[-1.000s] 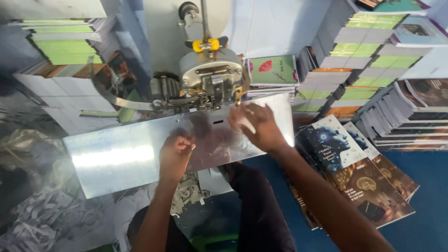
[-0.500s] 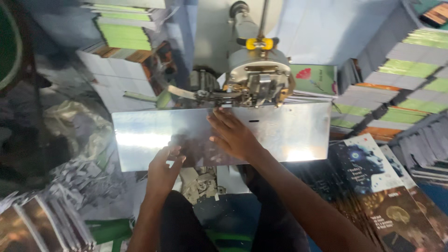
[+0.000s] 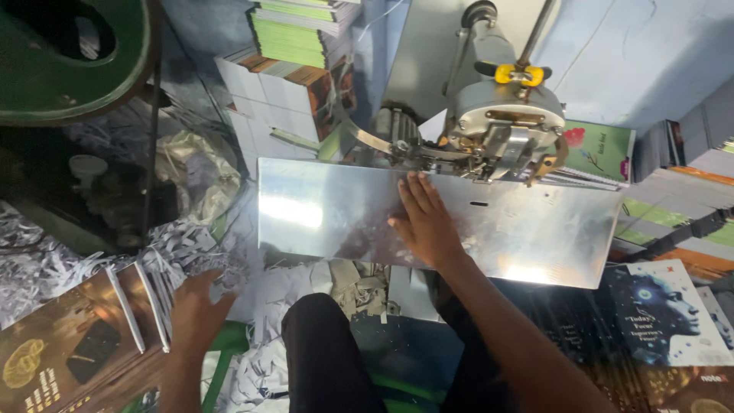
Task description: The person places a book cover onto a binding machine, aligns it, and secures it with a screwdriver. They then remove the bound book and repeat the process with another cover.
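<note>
Shiny metal plate (image 3: 321,214) under right hand (image 3: 425,222), paper scraps (image 3: 183,248) below

Metal plate (image 3: 329,214): bright silver, mirror glare at left, dull scuffs mid-surface. Machine head (image 3: 501,126): grey steel, yellow wing nut (image 3: 518,74) on top. Stacked booklets (image 3: 294,34): green covers, white page edges. Booklet behind machine (image 3: 600,151): green cover, red flower motif. Brown covers (image 3: 53,348) lower left: gold ornament, black patch. Cover at right (image 3: 661,310): blue-toned face on white. Paper trimmings (image 3: 38,252): white-grey shreds. Trousers (image 3: 329,356): black. Wheel (image 3: 76,53) upper left: dark green.
</note>
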